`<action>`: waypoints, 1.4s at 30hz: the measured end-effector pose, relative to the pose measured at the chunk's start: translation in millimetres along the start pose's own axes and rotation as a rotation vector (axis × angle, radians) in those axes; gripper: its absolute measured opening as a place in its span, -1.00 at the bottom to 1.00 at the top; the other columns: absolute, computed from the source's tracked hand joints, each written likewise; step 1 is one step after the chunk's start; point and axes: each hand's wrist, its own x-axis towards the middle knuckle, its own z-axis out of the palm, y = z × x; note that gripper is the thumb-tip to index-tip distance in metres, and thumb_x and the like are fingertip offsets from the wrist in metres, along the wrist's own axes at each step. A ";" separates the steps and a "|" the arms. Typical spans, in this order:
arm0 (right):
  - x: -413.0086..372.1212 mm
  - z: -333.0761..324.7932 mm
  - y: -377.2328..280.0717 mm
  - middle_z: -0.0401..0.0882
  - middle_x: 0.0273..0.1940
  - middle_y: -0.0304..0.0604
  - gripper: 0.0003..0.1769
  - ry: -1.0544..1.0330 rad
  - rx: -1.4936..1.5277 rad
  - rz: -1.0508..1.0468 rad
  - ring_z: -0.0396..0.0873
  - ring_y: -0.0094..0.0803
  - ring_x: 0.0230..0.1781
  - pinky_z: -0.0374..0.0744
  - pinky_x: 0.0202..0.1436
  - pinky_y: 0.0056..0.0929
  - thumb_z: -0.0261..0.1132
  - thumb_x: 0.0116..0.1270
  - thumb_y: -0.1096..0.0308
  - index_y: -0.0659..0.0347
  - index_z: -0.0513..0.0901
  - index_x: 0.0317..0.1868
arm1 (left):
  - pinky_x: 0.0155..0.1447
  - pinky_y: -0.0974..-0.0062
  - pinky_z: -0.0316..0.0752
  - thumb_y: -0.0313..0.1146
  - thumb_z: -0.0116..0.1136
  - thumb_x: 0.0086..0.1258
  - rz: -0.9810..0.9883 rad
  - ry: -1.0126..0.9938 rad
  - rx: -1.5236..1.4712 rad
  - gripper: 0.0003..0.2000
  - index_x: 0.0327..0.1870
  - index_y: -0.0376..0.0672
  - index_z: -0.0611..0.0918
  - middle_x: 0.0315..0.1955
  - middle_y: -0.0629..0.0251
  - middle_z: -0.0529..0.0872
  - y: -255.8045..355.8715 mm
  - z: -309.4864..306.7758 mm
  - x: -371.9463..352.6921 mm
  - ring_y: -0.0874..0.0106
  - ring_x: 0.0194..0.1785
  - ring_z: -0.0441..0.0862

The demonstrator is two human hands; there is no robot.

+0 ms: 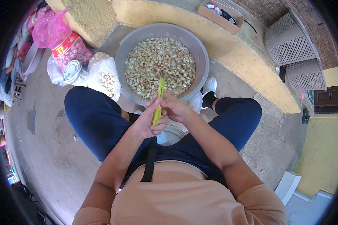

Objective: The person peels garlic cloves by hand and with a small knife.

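Observation:
My left hand (146, 123) is closed around the lower part of a yellow-green utility knife (160, 89), held upright over my lap. Its dark tip points away from me, over the basin. My right hand (174, 108) meets the left at the middle of the knife, its fingertips pressed against the handle. Whether a garlic clove sits between the fingers I cannot make out. Just beyond both hands stands a wide grey basin (121, 62) full of unpeeled garlic cloves (154, 63), which seem to lie in water.
Left of the basin are a clear plastic bag of peeled cloves (108, 83), a metal can (74, 72) and a pink mesh sack of garlic (73, 50). Below my hands, between my legs, is a pale container (172, 135). A cardboard box (222, 15) rests on the ledge (236, 48).

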 end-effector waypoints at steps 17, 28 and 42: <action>4.0 7.7 -8.1 0.49 -0.01 -0.10 -0.53 -0.123 -0.293 0.215 0.50 -0.52 -0.16 0.45 -0.35 -0.69 0.16 0.21 0.19 0.23 0.35 0.08 | -0.81 0.69 -0.19 0.53 -0.58 -0.03 0.059 0.215 0.180 -0.21 -0.49 -0.14 0.37 -0.87 0.49 0.15 -9.5 -3.5 -3.4 0.63 -0.90 -0.01; 9.0 -28.0 0.0 0.54 -0.19 -0.22 -0.61 0.203 -0.362 0.129 0.50 -0.49 -0.29 0.48 -0.28 -0.53 0.18 0.20 0.33 0.21 0.39 0.04 | -0.58 0.63 0.27 0.26 -0.29 0.22 0.077 0.405 0.740 -0.37 -0.30 -0.27 0.49 -0.65 0.34 0.44 18.7 -29.2 1.2 0.54 -0.65 0.38; -13.2 0.2 48.1 0.58 -0.46 -0.06 -0.84 -0.273 -1.945 0.503 0.59 -0.20 -0.39 0.54 -0.38 -0.26 0.17 -0.02 0.40 0.22 0.57 -0.37 | -0.10 0.35 0.39 -0.12 0.03 0.20 0.044 0.589 1.437 -0.60 -0.14 -0.32 0.49 -0.30 0.01 0.57 149.2 -7.7 -14.4 0.15 -0.21 0.53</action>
